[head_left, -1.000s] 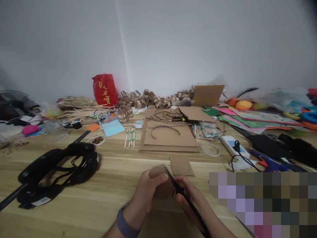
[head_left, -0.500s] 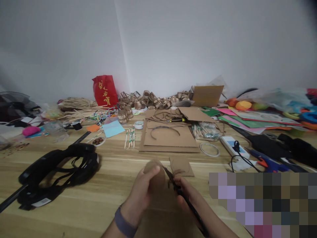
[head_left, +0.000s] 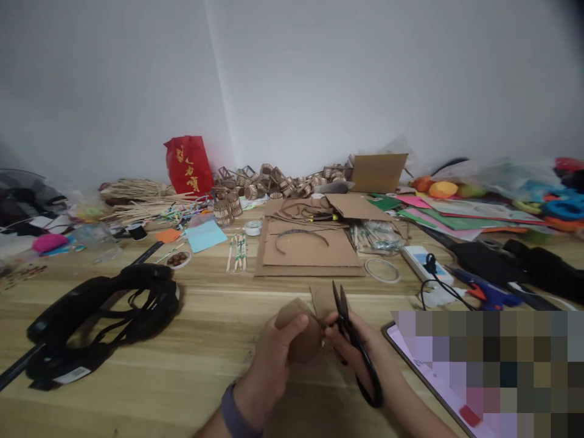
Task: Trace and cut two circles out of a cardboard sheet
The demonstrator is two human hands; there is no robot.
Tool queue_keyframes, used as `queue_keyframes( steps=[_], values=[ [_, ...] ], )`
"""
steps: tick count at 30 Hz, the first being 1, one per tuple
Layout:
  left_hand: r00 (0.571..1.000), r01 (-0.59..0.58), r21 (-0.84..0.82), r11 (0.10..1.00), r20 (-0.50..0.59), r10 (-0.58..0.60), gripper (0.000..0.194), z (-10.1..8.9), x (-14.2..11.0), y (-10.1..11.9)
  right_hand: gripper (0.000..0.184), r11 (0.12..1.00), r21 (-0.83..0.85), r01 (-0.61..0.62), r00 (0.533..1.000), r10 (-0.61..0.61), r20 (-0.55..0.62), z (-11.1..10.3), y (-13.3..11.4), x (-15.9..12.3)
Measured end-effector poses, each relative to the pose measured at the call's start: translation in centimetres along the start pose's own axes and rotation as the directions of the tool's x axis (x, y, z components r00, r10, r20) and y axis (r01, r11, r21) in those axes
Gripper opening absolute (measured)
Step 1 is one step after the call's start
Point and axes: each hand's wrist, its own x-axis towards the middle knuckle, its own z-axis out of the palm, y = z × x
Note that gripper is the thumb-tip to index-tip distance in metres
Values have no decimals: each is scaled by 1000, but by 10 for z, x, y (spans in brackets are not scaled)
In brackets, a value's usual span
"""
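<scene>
My left hand (head_left: pixel 269 359) is closed on a round brown cardboard piece (head_left: pixel 298 331), thumb on its face, low in the middle of the head view. My right hand (head_left: pixel 360 356) grips black scissors (head_left: pixel 351 340); their blades point up and away, just right of the cardboard piece. A square cardboard offcut (head_left: pixel 323 298) lies on the wooden table (head_left: pixel 137 389) right behind both hands.
A black strapped headset (head_left: pixel 100 316) lies at the left. Cardboard sheets (head_left: pixel 310 252), a tape ring (head_left: pixel 382 269), a white power strip (head_left: pixel 422 261) and a blue glue gun (head_left: pixel 483 293) sit behind. A tablet (head_left: pixel 424 371) lies at the right. Coloured paper and craft clutter line the wall.
The scissors have swung from lying across the cardboard piece to pointing up beside it, blades together. My left hand has turned the piece slightly. The camera has shifted a little.
</scene>
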Motion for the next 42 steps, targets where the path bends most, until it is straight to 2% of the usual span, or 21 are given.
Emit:
queue_keyframes(
  steps=[4,6,8,10,12,15,19,21,23,26,29,36,42],
  values=[
    [997,56,5,998,51,-56,45,-2,1,-2,26,987,-147,62,996,-52,71,-2,3,-2],
    [991,114,-11,993,70,-113,46,-4,1,-1,23,970,-211,123,991,-108,82,-5,7,-2],
    [973,190,-32,981,140,-184,47,-4,0,0,21,953,-253,166,986,-154,67,-6,11,-2],
    [942,257,-35,966,231,-242,48,-2,-3,-1,23,961,-229,156,988,-150,46,-4,14,-2],
    [917,282,-23,959,299,-263,49,1,-8,-2,29,989,-114,93,995,-89,46,0,15,-2],
    [929,220,-29,975,312,-200,49,4,-12,-1,42,999,49,-2,998,-1,56,3,12,0],
    [990,-1,36,999,140,-4,46,1,-8,8,53,999,-32,-2,998,4,63,-4,-1,3],
    [995,-100,113,989,33,97,48,-3,-2,13,52,997,-77,13,987,0,161,-11,-8,3],
    [982,-171,156,973,-54,182,51,-7,3,18,49,993,-110,37,960,-5,278,-16,-13,3],
    [961,-227,173,958,-121,249,52,-10,8,21,48,986,-156,63,926,1,378,-19,-14,3],
    [963,-229,186,956,-103,251,50,-10,8,22,52,983,-174,59,909,19,416,-19,-11,4],
    [987,-163,250,955,38,159,45,-9,5,19,62,991,-134,1,854,69,515,-24,-12,5],
    [990,-105,269,957,124,74,41,-9,6,13,65,989,-149,-4,858,80,507,-23,-9,5]
  ],
)
